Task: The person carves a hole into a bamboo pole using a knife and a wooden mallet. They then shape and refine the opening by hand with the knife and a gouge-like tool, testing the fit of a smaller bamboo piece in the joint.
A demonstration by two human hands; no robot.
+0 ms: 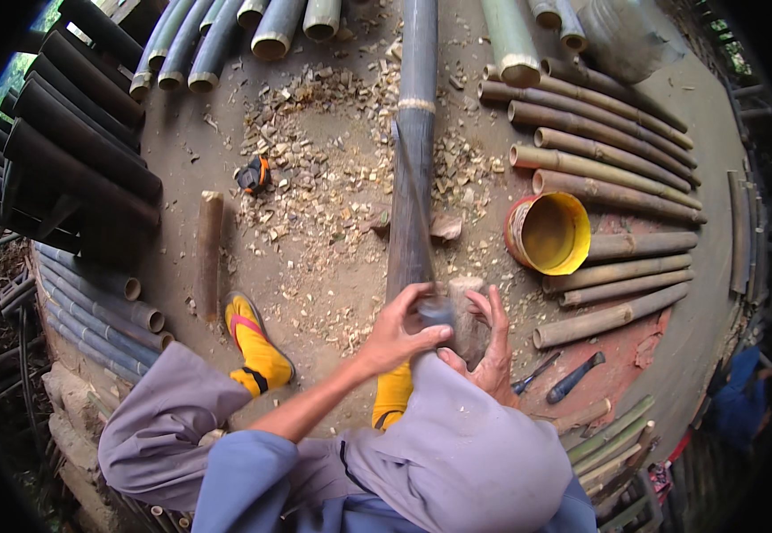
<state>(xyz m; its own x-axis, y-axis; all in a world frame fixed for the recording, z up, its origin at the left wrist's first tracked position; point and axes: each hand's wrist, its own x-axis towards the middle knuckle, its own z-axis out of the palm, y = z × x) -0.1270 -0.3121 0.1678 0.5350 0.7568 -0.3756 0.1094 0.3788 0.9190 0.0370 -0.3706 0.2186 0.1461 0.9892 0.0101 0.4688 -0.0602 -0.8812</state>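
A long bamboo pole [417, 62] runs from the far edge toward me and passes under my hands. Over it slants a long thin-bladed tool [417, 191], smeared by motion. My left hand [401, 333] curls its fingers and thumb around the tool's dark rounded handle [437, 311]. To its right, my right hand [490, 348] is open above my knee, fingers spread and bent, apart from the handle. Just beyond it stands a pale wooden block [468, 320], partly hidden by the hand. Exactly what kind of blade it is stays unclear.
Cut bamboo lengths [617, 169] lie in rows at right, beside a yellow-rimmed bucket [550, 233]. Wood chips [315, 178] and an orange-black tape measure [254, 175] are on the ground. A dark-handled tool [575, 377] lies near my right knee. Dark bamboo [84, 151] leans at left.
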